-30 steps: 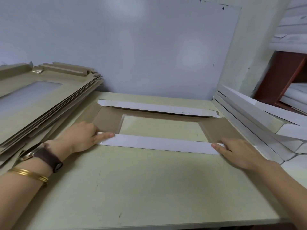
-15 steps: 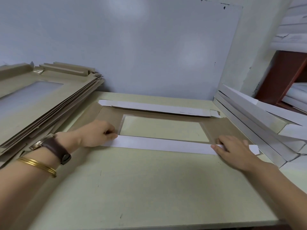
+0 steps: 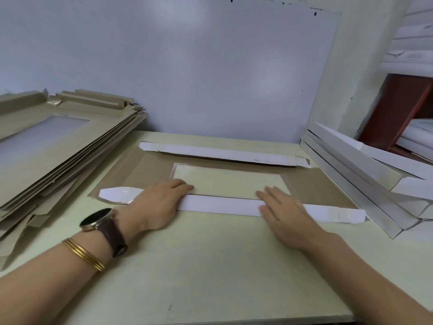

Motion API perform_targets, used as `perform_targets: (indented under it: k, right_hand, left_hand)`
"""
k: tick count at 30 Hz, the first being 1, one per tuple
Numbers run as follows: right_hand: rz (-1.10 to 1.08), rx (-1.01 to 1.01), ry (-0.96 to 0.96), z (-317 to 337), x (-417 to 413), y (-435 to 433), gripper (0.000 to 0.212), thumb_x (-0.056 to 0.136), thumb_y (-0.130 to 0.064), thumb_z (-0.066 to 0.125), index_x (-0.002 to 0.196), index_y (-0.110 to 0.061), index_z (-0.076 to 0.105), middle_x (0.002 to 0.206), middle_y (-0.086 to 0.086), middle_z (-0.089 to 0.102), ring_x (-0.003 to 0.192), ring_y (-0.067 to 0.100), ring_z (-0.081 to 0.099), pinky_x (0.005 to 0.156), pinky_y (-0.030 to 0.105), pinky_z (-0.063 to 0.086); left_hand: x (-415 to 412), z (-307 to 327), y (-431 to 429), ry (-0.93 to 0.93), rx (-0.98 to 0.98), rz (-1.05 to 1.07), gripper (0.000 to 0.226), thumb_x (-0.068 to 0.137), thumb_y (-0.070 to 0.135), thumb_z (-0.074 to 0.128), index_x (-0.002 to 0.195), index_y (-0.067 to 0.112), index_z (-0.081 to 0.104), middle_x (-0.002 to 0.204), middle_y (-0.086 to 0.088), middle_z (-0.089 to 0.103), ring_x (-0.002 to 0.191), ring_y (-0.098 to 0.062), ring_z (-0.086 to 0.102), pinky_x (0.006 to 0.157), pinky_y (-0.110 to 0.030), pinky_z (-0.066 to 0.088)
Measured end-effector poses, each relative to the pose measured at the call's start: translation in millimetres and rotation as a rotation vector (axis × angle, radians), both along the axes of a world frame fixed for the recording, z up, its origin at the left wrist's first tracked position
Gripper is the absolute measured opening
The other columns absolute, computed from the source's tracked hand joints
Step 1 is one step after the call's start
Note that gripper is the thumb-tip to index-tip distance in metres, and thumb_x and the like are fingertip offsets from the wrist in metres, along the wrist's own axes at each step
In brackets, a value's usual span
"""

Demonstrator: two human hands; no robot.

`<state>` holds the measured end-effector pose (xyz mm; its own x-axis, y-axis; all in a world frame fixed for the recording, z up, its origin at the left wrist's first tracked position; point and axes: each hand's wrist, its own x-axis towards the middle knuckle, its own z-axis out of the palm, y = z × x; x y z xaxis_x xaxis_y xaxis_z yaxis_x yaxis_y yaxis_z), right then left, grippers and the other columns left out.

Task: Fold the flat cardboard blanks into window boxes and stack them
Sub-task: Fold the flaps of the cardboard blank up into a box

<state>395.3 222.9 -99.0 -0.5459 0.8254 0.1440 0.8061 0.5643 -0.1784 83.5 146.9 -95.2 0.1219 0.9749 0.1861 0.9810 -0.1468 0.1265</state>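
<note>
Midway through one box: left hand and right hand, fingers straight and gripping nothing, pressing the near flap onto a blank flat on the bench. Far flap folded, ends not yet. Flat blanks piled left, finished boxes right.

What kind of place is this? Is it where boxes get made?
Probably a small box-making workshop. A pile of flat blanks lies at the left, folded white boxes are stacked at the right, and the left hand and right hand press down a white flap of one window blank on the table.
</note>
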Motion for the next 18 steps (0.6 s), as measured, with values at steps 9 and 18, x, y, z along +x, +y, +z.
perform_targets:
  k: [9, 18]
  right_hand:
    - [0.195, -0.096, -0.141, -10, -104, -29, 0.069, 0.099, -0.06, 0.013, 0.156, -0.023, 0.001, 0.163, -0.007, -0.004, 0.149, 0.009, -0.01, 0.121, 0.038, -0.008]
    - [0.074, -0.186, -0.139, -9, -26, 4, 0.067, 0.1, -0.058, 0.014, 0.156, -0.024, -0.002, 0.162, -0.013, -0.008, 0.147, 0.002, -0.011, 0.119, 0.026, -0.007]
  left_hand:
    - [24, -13, 10, 0.016, -0.194, 0.153, 0.054, 0.099, 0.055, 0.007, 0.151, 0.043, 0.001, 0.161, 0.012, 0.0, 0.148, -0.01, -0.004, 0.119, -0.042, -0.006]
    - [2, -13, 6, 0.035, -0.211, 0.231, 0.063, 0.09, 0.068, 0.001, 0.149, 0.049, 0.004, 0.161, 0.015, 0.0, 0.148, -0.01, -0.003, 0.119, -0.047, -0.005]
